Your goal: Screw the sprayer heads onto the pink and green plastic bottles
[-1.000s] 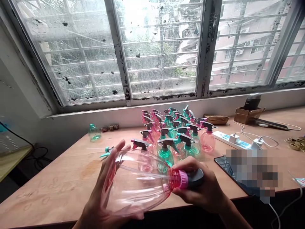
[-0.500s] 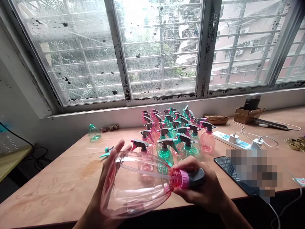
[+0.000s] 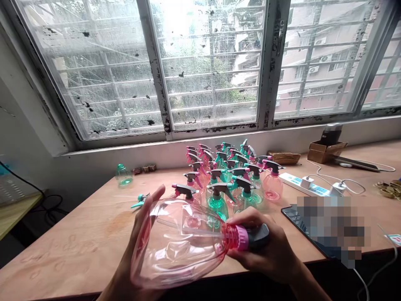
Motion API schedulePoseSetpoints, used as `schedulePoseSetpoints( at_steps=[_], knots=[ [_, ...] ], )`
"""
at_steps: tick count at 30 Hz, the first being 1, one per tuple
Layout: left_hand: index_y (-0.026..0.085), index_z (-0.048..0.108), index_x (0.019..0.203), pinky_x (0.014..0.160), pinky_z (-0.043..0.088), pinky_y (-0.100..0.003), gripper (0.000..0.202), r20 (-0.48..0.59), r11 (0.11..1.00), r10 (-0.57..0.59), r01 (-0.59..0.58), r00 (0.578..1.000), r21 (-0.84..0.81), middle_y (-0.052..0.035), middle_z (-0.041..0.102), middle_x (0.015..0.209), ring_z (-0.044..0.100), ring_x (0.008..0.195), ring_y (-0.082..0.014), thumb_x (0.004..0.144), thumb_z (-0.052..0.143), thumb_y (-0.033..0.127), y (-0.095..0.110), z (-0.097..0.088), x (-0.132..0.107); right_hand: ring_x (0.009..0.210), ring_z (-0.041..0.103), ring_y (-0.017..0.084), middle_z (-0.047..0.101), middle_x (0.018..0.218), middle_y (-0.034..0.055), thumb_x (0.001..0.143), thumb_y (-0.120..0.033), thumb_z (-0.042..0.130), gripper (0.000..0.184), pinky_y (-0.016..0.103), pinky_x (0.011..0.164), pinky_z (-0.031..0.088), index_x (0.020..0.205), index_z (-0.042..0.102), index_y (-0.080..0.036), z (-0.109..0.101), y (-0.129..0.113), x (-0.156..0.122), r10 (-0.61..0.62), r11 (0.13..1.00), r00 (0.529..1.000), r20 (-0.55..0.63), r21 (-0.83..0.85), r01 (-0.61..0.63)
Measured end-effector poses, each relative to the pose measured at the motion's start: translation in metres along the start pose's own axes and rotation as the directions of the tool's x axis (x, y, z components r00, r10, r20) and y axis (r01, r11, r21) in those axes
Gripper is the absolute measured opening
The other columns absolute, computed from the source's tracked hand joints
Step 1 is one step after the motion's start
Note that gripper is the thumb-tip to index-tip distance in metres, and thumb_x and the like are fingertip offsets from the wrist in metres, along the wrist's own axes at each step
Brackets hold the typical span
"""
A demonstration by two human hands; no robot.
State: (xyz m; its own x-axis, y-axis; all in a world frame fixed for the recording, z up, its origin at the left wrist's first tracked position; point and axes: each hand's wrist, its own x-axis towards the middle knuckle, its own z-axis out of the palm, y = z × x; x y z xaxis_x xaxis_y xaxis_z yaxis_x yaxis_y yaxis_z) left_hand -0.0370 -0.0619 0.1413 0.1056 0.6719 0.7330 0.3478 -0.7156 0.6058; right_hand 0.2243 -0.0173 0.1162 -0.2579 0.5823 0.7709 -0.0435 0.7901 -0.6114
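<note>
A clear pink spray bottle (image 3: 178, 246) lies sideways in the air between my two hands, its base to the left and its neck to the right. My left hand (image 3: 139, 234) supports the base, partly hidden behind the plastic. My right hand (image 3: 266, 242) is closed round the pink collar (image 3: 241, 237) and dark grey spray head (image 3: 258, 235). A thin tube runs from the neck into the bottle. Behind it, several pink and green spray bottles (image 3: 216, 205) stand upright in a close group. A loose green spray head (image 3: 140, 200) lies on the table beyond my left hand.
A green bottle without a head (image 3: 124, 175) stands at the far left of the wooden table (image 3: 78, 234). On the right are a white power strip (image 3: 300, 184) with plugs and cables, a dark phone (image 3: 307, 230) and a cardboard box (image 3: 327, 150). A barred window rises behind.
The pink bottle has rolled slightly about its length, so its reflections and inner tube look different. Both hands keep nearly the same places on it.
</note>
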Motion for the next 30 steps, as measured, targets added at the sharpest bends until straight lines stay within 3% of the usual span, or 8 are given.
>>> schedulePoseSetpoints(
  at_steps=[5,9,14,20,24,30],
  knots=[
    [0.053,0.030,0.156,0.117,0.042,-0.063,0.090,-0.009,0.994,0.104,-0.104,0.994,0.039,-0.0014,0.026,0.170,0.043,0.147,-0.0413,0.085,0.081,0.035,0.004,0.001,0.004,0.062,0.067,0.017,0.076,0.082,0.0014,0.076,-0.018,0.089,0.041,0.023,0.055,0.052,0.110,0.067,-0.026,-0.001,-0.001,0.001,-0.015,1.000,1.000,0.003,0.016,0.015],
    [0.054,0.029,0.156,0.117,0.045,-0.060,0.088,0.010,0.996,0.093,-0.092,0.996,-0.008,-0.0007,0.028,0.170,0.044,0.147,-0.0405,0.086,0.079,0.041,0.008,0.004,0.004,0.058,0.065,0.015,0.075,0.081,0.0012,0.076,-0.018,0.089,0.041,0.022,0.051,0.050,0.110,0.067,-0.026,0.000,-0.001,0.000,-0.005,1.000,1.000,0.002,0.006,0.004],
    [0.051,0.027,0.158,0.121,0.037,-0.061,0.086,0.015,0.990,0.137,-0.137,0.990,0.025,-0.0005,0.030,0.169,0.042,0.148,-0.0407,0.088,0.075,0.047,0.011,0.005,0.004,0.054,0.063,0.014,0.074,0.078,0.0007,0.077,-0.019,0.088,0.038,0.022,0.049,0.049,0.108,0.067,-0.025,0.001,0.000,-0.001,-0.003,1.000,1.000,0.004,0.003,0.003],
    [0.053,0.031,0.156,0.117,0.041,-0.063,0.079,0.023,0.987,0.152,-0.152,0.988,0.043,-0.0003,0.025,0.170,0.042,0.148,-0.0394,0.092,0.072,0.031,0.009,-0.003,0.000,0.062,0.067,0.017,0.076,0.081,0.0029,0.077,-0.022,0.089,0.038,0.023,0.056,0.053,0.109,0.068,-0.024,-0.001,0.000,0.003,-0.008,0.999,1.000,0.001,0.048,0.008],
    [0.048,0.031,0.158,0.118,0.042,-0.060,0.092,0.062,0.985,0.162,-0.165,0.985,0.045,-0.0032,0.032,0.168,0.046,0.145,-0.0395,0.084,0.080,0.023,0.007,-0.008,-0.003,0.064,0.067,0.016,0.075,0.084,0.0011,0.078,-0.020,0.089,0.041,0.022,0.059,0.053,0.111,0.067,-0.028,-0.003,-0.001,0.003,-0.017,0.999,1.000,0.006,0.049,0.017],
    [0.037,0.030,0.160,0.128,0.024,-0.059,0.090,-0.061,0.993,0.044,-0.038,0.997,0.109,-0.0071,0.044,0.160,0.038,0.151,-0.0374,0.085,0.076,0.019,0.014,0.002,-0.011,0.061,0.065,0.014,0.074,0.088,-0.0002,0.083,-0.020,0.086,0.042,0.020,0.056,0.053,0.117,0.064,-0.030,-0.002,0.000,-0.001,0.005,1.000,1.000,0.031,0.015,-0.005]
  ],
)
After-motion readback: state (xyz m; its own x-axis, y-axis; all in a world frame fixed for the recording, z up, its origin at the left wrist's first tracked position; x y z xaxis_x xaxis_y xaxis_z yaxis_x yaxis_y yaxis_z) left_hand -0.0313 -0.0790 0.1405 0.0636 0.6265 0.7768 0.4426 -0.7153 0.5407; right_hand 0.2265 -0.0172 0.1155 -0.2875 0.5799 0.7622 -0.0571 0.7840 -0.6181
